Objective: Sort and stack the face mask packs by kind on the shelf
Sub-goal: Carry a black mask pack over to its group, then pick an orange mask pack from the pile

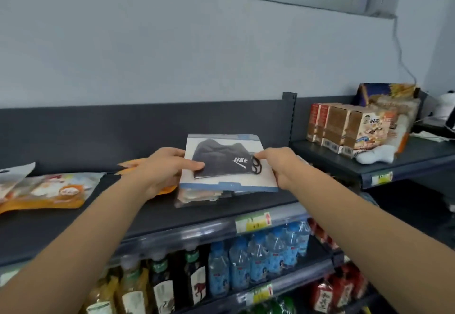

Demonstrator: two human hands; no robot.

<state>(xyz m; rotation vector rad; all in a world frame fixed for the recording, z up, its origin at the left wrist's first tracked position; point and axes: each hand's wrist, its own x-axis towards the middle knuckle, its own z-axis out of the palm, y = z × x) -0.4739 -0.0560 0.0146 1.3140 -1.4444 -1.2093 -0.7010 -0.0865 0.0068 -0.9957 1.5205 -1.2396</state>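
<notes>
Far off to the left of my left hand, orange packs lie flat on the shelf, well apart from the work. My left hand pinches the left edge of the mask pack, thumb on top, fingers curled under. The pack sits level between my two hands, just above a loose pile of other packs; whether it touches the pile I cannot tell. My right hand pinches the right edge, thumb by the ear loops. Beyond the right hand, cartons stand on the next shelf bay, out of the way.

I judge the pack light and thin: a soft cloth mask in a glossy sleeve, with what looks like a card backing for some stiffness. The film looks slippery, so stacked packs may slide off one another. Holding it by both side edges seems best; a grip at one corner would likely let it droop or twist.
</notes>
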